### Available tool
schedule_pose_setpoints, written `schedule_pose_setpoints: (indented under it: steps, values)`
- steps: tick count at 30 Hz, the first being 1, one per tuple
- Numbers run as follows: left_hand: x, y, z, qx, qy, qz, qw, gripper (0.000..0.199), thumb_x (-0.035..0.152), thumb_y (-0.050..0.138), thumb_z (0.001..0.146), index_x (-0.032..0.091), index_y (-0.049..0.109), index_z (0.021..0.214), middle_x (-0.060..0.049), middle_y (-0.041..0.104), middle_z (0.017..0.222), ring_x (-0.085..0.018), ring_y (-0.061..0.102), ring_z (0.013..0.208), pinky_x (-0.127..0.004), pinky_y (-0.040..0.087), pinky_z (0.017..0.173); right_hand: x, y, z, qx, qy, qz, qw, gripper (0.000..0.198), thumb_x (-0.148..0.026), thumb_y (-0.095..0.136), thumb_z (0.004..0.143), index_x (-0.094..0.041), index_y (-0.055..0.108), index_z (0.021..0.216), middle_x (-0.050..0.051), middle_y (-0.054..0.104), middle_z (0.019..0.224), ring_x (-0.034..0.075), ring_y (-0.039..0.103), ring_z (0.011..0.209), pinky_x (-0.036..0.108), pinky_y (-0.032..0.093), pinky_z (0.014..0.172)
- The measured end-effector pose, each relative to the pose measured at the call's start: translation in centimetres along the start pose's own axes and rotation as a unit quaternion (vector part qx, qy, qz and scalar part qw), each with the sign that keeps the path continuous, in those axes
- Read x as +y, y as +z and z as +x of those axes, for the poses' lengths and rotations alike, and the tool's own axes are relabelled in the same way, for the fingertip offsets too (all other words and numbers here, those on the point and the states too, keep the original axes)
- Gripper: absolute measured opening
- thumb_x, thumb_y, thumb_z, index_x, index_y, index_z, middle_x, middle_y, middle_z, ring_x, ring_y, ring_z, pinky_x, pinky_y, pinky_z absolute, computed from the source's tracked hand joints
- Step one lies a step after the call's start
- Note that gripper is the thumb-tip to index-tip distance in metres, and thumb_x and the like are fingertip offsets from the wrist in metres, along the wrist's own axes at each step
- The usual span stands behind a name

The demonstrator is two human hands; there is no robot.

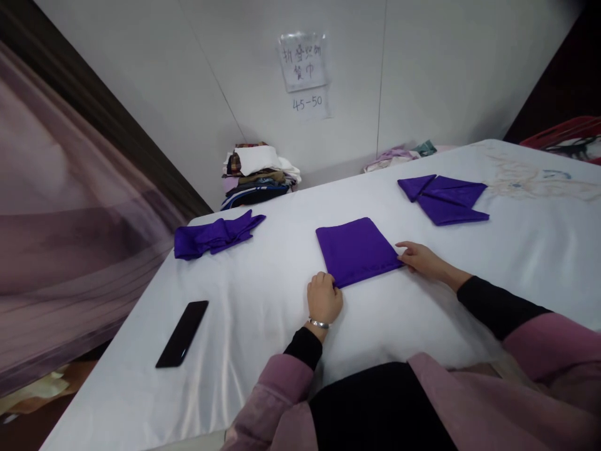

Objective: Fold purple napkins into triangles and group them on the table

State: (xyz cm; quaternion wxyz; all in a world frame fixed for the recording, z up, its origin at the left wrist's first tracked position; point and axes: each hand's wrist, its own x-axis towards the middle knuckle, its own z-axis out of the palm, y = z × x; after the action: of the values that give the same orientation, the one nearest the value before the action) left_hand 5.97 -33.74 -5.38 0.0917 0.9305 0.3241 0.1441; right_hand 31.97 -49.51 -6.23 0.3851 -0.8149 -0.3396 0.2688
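Note:
A purple cloth napkin (359,250), folded into a flat square, lies on the white satin tablecloth in front of me. My left hand (323,299), with a silver bracelet at the wrist, has its fingers curled closed at the napkin's near left corner. At the near right corner, the thumb and fingers of my right hand (419,259) pinch the edge, the index finger partly extended. Farther right rests a second purple napkin (451,199) folded into pointed shapes. To the left, a third purple napkin (216,235) lies gathered in a long bundle with pointed ends.
A black phone (183,334) lies on the tablecloth (253,351) at the left. Beyond the far edge stands a pile of folded clothes (260,172), with more cloth (392,158) farther right. Handwritten paper signs (303,72) hang on the wall. A sheer curtain (79,207) drapes at the left.

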Motion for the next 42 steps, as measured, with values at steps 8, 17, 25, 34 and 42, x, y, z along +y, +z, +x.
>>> schedule_pose_setpoints:
  steps: [8, 17, 25, 34, 42]
  values:
    - [0.0, -0.3, 0.3, -0.006, 0.059, 0.036, 0.998, 0.013, 0.011, 0.050, 0.079, 0.021, 0.055, 0.085, -0.005, 0.056, 0.092, -0.021, 0.049, 0.089, -0.035, 0.038, 0.077, 0.0, 0.1, -0.1, -0.007, -0.002, 0.015, 1.000, 0.046, -0.031, 0.054, 0.080, -0.015, 0.051, 0.123, -0.004, 0.054, 0.056, 0.011, 0.048, 0.046, 0.024, 0.039, 0.050]
    - [-0.4, 0.2, -0.3, -0.014, 0.044, 0.006, 0.999, 0.018, 0.008, 0.049, 0.077, 0.020, 0.058, 0.085, -0.004, 0.057, 0.090, -0.020, 0.050, 0.088, -0.034, 0.040, 0.078, -0.2, 0.6, -0.5, 0.041, -0.050, -0.156, 0.986, 0.039, -0.029, 0.054, 0.081, -0.019, 0.055, 0.119, 0.002, 0.065, 0.080, 0.016, 0.059, 0.071, 0.028, 0.044, 0.067]
    - [0.5, -0.9, -0.2, 0.002, 0.046, -0.039, 0.998, 0.016, 0.018, 0.052, 0.082, 0.021, 0.061, 0.094, -0.005, 0.060, 0.098, -0.021, 0.052, 0.094, -0.036, 0.041, 0.083, -2.1, 0.9, -1.2, 0.063, -0.135, -0.262, 0.954, 0.040, -0.035, 0.045, 0.086, -0.023, 0.054, 0.124, 0.008, 0.063, 0.112, 0.025, 0.057, 0.102, 0.038, 0.045, 0.086]
    - [0.9, 1.5, 1.7, -0.042, 0.181, -0.048, 0.981, 0.060, 0.048, 0.048, 0.086, 0.013, 0.038, 0.135, -0.014, 0.037, 0.143, -0.027, 0.025, 0.135, -0.047, 0.024, 0.109, -9.9, 8.6, 2.7, -0.221, -0.377, -0.211, 0.874, 0.060, -0.054, 0.034, 0.091, -0.024, 0.034, 0.142, 0.004, 0.031, 0.148, 0.025, 0.020, 0.138, 0.046, 0.012, 0.113]
    - [0.7, 2.3, 0.9, -0.080, 0.165, -0.064, 0.981, 0.078, 0.064, 0.046, 0.081, 0.013, 0.035, 0.138, -0.015, 0.043, 0.139, -0.029, 0.032, 0.132, -0.047, 0.022, 0.111, -10.0, 12.0, 7.5, -0.292, -0.395, -0.271, 0.828, 0.063, -0.058, 0.029, 0.091, -0.025, 0.027, 0.145, 0.005, 0.025, 0.151, 0.023, 0.016, 0.139, 0.048, 0.003, 0.113]
